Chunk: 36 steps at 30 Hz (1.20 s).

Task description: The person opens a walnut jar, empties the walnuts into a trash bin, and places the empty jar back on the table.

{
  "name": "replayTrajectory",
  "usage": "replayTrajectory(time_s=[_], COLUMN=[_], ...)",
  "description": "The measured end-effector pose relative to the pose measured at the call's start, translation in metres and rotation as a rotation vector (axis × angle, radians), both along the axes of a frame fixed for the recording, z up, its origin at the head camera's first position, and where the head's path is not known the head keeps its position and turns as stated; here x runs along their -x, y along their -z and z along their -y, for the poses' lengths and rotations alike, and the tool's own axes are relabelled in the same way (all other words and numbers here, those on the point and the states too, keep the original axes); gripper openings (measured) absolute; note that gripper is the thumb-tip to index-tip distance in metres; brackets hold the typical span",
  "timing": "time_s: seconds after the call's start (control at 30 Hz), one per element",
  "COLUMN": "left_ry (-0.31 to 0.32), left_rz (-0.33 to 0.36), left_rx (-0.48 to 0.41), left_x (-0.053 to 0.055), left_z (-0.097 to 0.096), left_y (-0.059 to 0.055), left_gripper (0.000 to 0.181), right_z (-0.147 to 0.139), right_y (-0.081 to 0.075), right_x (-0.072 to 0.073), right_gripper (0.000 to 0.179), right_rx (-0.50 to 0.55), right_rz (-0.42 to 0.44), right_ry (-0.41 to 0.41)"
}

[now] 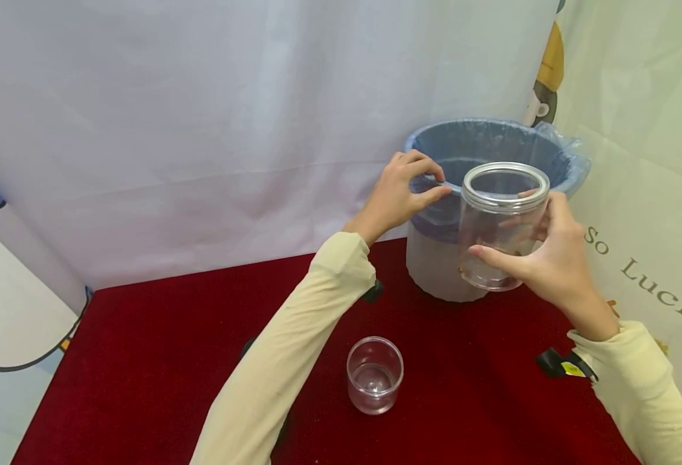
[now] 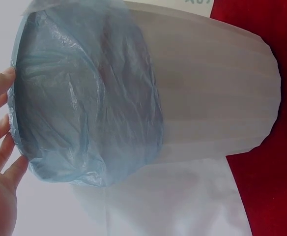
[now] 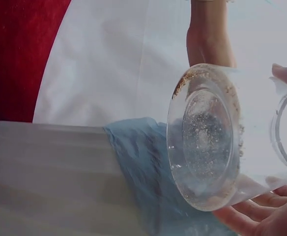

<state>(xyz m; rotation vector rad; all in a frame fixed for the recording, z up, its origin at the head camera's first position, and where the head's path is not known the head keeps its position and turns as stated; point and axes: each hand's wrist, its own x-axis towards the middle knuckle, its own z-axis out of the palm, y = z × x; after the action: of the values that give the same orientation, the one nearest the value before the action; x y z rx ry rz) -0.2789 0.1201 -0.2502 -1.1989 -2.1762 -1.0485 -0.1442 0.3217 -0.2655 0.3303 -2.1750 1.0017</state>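
Note:
In the head view my right hand grips a clear plastic jar around its side, thumb in front and fingers behind. The jar is held up in front of the bin, its rimmed mouth upward. Brown crumbs cling around the base of the jar in the right wrist view. My left hand pinches the near left rim of a white trash bin, over its blue plastic liner. Its fingertips lie along the lined rim in the left wrist view.
A shorter clear cup stands upright on the red tablecloth, between my forearms. White curtain hangs behind the table. A printed pale sheet with lettering rises close on the right, beside the bin.

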Motion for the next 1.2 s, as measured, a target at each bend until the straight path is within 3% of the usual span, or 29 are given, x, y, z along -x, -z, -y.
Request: replayTrajectory(time_s=[0.33, 0.77, 1.2], left_ry=[0.018, 0.033, 0.059], left_rz=[-0.013, -0.026, 0.009], left_rx=[-0.009, 0.025, 0.071], left_x=[0.001, 0.001, 0.000], left_z=[0.003, 0.005, 0.008], left_y=[0.000, -0.003, -0.006], left_gripper=[0.017, 0.013, 0.015], right_z=[0.012, 0.020, 0.028], right_y=[0.009, 0.022, 0.037], right_x=[0.002, 0.003, 0.006], right_gripper=[0.086, 0.087, 0.090], right_rx=[0.024, 0.046, 0.071], right_rz=[-0.005, 0.058, 0.160], right_ry=[-0.058, -0.134, -0.237])
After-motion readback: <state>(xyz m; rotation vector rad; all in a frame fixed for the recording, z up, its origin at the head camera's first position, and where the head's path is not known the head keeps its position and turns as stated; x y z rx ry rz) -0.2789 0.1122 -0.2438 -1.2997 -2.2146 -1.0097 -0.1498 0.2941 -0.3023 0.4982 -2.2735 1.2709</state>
